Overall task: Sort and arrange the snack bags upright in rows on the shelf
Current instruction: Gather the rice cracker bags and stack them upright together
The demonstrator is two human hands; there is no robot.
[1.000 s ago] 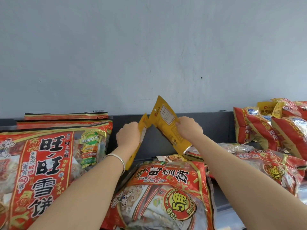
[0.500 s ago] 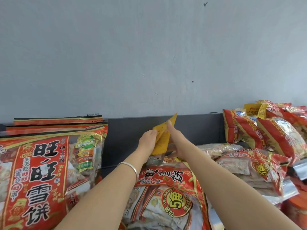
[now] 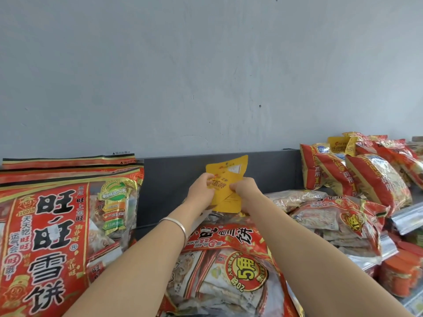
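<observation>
A small yellow snack bag (image 3: 227, 179) stands upright in mid-air before the dark shelf back panel (image 3: 174, 177). My left hand (image 3: 201, 191) grips its left edge and my right hand (image 3: 246, 191) grips its right edge, fingers curled onto its face. A second yellow bag seems to sit behind it; I cannot tell for sure. Below my hands a large red rice-cracker bag (image 3: 229, 259) lies flat. Several large red bags (image 3: 45, 236) stand upright in a row on the left.
On the right, smaller red bags (image 3: 357, 177) lean in a loose pile with yellow bags (image 3: 338, 145) behind them. More red and clear bags (image 3: 332, 220) lie flat at mid right. Red jars (image 3: 402, 273) sit on a lower level. A grey wall rises behind.
The yellow bag has turned from a tilted, edge-on pose to upright with its front facing me. Both hands have come together on its sides.
</observation>
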